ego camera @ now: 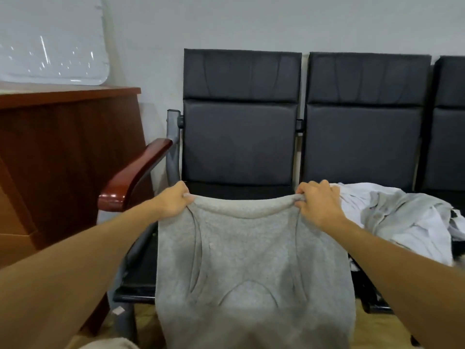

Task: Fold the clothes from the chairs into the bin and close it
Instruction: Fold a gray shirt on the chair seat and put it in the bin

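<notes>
Left hand point(173, 201) and right hand point(318, 204), arms outstretched, each pinching a top corner of hanging grey fleece garment point(251, 268), black padded chair point(239, 137) behind

Three chairs point(239, 142) point(364, 144) point(450, 147), one grey garment point(251, 260), one clothes heap point(402, 215) (two hands point(173, 200) point(318, 205)).

Up in the air, a grey fleecy top point(251, 260), pinched at both upper corners by left hand point(173, 202) and right hand point(318, 205), top edge rolled and sagging slightly between them. Hanging flat and wide, curved seams showing, lower end out of view. Right behind it, the end black padded chair point(239, 142), seat mostly hidden. On the next chair point(362, 142), a crumpled heap of white and pale grey clothes point(402, 215), just beside the right hand.
</notes>
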A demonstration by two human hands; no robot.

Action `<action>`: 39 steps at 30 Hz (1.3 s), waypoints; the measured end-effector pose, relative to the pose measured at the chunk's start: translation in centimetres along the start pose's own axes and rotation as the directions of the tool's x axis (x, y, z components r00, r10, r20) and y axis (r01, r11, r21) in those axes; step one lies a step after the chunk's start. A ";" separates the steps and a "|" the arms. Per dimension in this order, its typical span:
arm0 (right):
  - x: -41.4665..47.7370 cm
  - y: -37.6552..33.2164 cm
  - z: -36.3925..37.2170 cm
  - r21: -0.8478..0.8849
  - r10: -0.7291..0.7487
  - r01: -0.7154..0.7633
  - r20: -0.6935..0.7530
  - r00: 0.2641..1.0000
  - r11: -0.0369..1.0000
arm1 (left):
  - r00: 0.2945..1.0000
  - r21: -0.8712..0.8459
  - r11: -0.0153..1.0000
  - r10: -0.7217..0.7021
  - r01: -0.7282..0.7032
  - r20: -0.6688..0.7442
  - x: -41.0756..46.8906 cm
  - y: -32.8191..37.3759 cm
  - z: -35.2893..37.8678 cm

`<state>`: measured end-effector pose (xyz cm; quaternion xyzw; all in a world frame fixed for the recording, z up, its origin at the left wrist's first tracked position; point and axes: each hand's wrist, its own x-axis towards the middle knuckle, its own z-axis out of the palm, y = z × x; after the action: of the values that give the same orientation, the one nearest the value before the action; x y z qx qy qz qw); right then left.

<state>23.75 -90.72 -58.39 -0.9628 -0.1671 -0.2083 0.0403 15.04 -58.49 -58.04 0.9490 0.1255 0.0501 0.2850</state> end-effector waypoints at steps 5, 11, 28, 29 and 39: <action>2.0 0.0 5.7 0.022 -0.019 0.018 0.077 0.997 1.000 | 0.993 0.220 0.973 0.046 -0.069 0.106 4.0 -2.6 3.5; 3.9 0.6 12.3 -0.004 -0.042 0.043 0.165 0.985 0.999 | 0.993 0.414 0.910 -0.015 -0.035 0.118 8.8 -4.7 7.7; 17.5 1.6 24.6 0.049 -0.008 0.008 -0.005 1.000 0.999 | 0.925 0.414 0.909 0.114 0.050 -0.362 24.8 -8.3 14.5; 17.6 1.7 24.7 0.077 -0.001 0.002 -0.004 1.000 0.997 | 0.918 0.406 0.913 0.131 0.034 -0.373 24.8 -8.3 14.5; 10.3 1.3 16.6 0.119 -0.159 0.132 0.254 0.954 0.984 | 0.974 0.200 0.963 0.201 -0.179 -0.099 13.6 -4.6 12.4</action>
<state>39.42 -86.39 -69.22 -0.9637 -0.2517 -0.0725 0.0510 29.29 -57.69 -70.54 0.9748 0.0546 0.1213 0.1793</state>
